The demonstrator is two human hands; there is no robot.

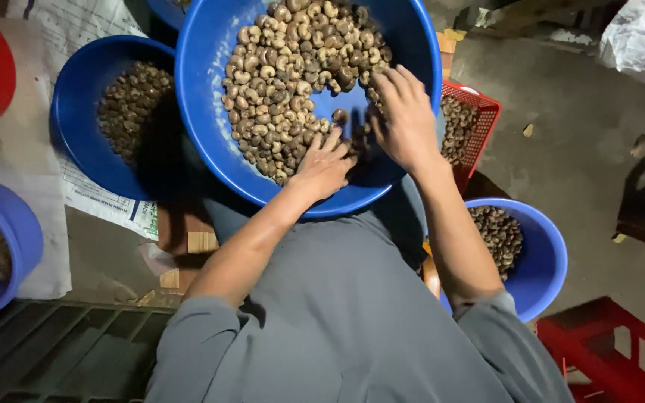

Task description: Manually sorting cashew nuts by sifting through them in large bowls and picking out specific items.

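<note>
**Both hands in basin of shelled nuts**

Large round blue plastic basin [203,97] rests on the lap; pale curved nuts [285,75] heaped at its far side. Left hand [324,166] lies flat, fingers spread, on the heap's near edge; right hand [406,119], just beside it, fingers loosely spread, touches nuts; neither grip pinches anything visible. Smaller blue bowl of darker nuts [83,112] left of the left hand; red mesh basket [479,119] just right of the right hand.

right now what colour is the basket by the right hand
Red basket, beside the right hand; head view.

My hands [322,168] [408,119] rest on a bare patch of blue basin [195,89]; heaped cashew nuts [285,82] block ahead, the rim closes behind my wrists.
</note>
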